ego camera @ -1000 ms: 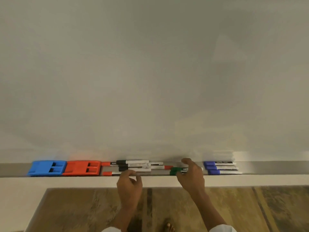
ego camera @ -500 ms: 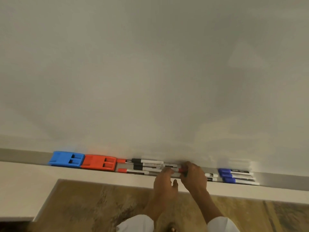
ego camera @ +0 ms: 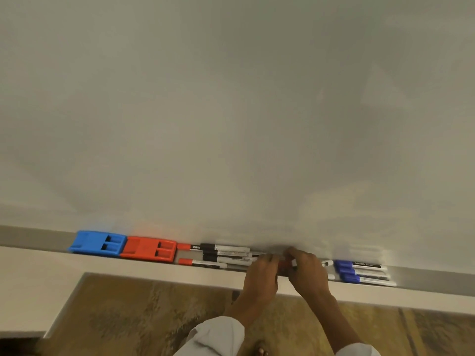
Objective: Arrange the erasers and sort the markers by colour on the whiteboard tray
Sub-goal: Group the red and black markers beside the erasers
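A blue eraser and a red eraser lie side by side at the left of the grey whiteboard tray. To their right are two red-capped markers and two black-capped markers. Three blue markers are stacked at the right. My left hand and my right hand meet in the middle of the tray, both with fingers curled around a red-capped marker. The green markers are mostly hidden behind my right hand.
The white whiteboard fills the upper view. A pale ledge runs below the tray. Patterned brown floor lies beneath, with a foot visible at the bottom.
The view swung left and tilted. My left hand slid right along the tray to meet my right hand, and both now hold a red-capped marker where the right hand earlier touched a green one.
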A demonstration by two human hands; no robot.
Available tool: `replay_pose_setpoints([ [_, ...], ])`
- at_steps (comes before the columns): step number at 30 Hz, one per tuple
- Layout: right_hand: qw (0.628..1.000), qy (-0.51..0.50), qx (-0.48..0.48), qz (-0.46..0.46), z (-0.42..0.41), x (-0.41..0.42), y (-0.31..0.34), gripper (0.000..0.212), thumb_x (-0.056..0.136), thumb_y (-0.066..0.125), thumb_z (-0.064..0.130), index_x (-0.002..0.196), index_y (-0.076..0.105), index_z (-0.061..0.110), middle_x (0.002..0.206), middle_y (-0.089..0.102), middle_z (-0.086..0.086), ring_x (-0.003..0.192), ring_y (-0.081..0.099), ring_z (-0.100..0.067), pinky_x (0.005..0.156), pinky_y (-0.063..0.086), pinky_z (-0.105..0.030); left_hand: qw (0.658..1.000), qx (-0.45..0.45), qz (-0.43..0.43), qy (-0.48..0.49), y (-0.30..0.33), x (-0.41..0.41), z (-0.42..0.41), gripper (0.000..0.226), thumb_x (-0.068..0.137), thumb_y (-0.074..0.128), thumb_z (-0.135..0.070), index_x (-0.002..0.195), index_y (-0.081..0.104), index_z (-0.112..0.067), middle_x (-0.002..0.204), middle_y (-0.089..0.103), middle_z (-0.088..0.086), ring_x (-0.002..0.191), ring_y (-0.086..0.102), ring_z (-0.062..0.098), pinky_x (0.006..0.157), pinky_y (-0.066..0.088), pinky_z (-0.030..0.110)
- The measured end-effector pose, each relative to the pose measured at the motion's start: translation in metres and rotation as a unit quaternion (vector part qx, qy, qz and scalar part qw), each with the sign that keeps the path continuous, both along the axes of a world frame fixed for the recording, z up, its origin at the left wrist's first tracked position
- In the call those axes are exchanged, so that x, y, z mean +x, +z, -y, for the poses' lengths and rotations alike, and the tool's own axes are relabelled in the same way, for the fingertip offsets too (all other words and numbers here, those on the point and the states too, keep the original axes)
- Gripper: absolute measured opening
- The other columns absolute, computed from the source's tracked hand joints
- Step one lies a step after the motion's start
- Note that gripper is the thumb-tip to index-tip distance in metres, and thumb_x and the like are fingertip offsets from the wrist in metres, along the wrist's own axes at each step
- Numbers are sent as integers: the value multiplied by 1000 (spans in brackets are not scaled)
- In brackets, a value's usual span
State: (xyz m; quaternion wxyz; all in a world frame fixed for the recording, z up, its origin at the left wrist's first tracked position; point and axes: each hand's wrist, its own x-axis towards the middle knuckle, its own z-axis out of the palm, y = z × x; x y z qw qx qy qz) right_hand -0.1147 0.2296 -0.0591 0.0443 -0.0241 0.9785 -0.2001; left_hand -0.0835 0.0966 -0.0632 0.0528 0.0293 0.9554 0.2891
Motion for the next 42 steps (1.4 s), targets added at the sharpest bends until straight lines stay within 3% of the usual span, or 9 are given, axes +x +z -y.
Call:
replay_pose_setpoints([
  [5,997,-10,-69,-15,-7,1,3,28,74,79,20,95,65,32,90,72,11,76,66,-12,70,52,-21,998,12,-60,-33,6,-3,-10,38,92,59,-18,129,54,-16,126,63,6,110,63,22,98,51,31],
  [9,975,-22,-221,-34,-15,7,15,36,73,81,17,101,62,31,94,69,16,71,64,-4,60,48,-6,984,33,-165,-57,11,-4,-4,50,67,85,-19,113,66,-17,91,74,1,75,72,15,65,59,23],
  [12,947,-76,-311,-38,-14,21,23,37,72,82,27,103,61,30,96,66,22,76,65,-3,59,52,-11,971,71,-224,-32,25,-1,5,48,81,74,-25,126,58,-17,93,73,0,75,70,11,66,58,20],
  [16,929,-142,-341,24,6,41,15,33,74,78,38,102,64,26,96,68,15,78,66,-1,59,48,-10,946,212,-208,128,40,14,22,39,92,58,-32,130,55,-20,104,71,-2,88,68,7,76,60,22],
  [20,897,-153,-409,73,45,51,11,16,77,78,31,90,69,26,85,73,12,80,70,-6,64,59,-27,881,327,-185,290,47,26,53,28,87,68,-24,111,54,-27,95,71,-9,84,69,8,68,62,34],
  [22,884,-145,-438,79,67,53,14,11,78,78,25,87,72,27,80,75,10,76,71,-8,58,59,-25,844,370,-185,342,48,30,74,27,86,69,-18,108,53,-25,91,72,-2,80,71,15,66,62,42],
  [28,862,-101,-476,145,131,53,24,20,78,76,14,93,69,25,87,75,8,78,70,-10,64,60,-27,775,374,-152,486,39,38,142,32,85,71,-17,109,54,-29,96,70,9,82,71,26,74,61,47],
  [35,784,-102,-525,315,193,48,28,45,72,72,5,107,59,31,102,71,15,80,70,-4,57,52,-21,776,297,-164,531,38,45,202,36,86,69,-20,117,50,-23,96,67,6,87,69,26,77,60,48],
  [42,759,-114,-526,367,217,47,28,49,72,63,1,106,56,34,113,63,15,67,67,-1,52,45,-24,807,242,-180,508,39,38,210,34,87,68,-21,117,53,-12,94,72,12,79,69,26,75,56,33],
])
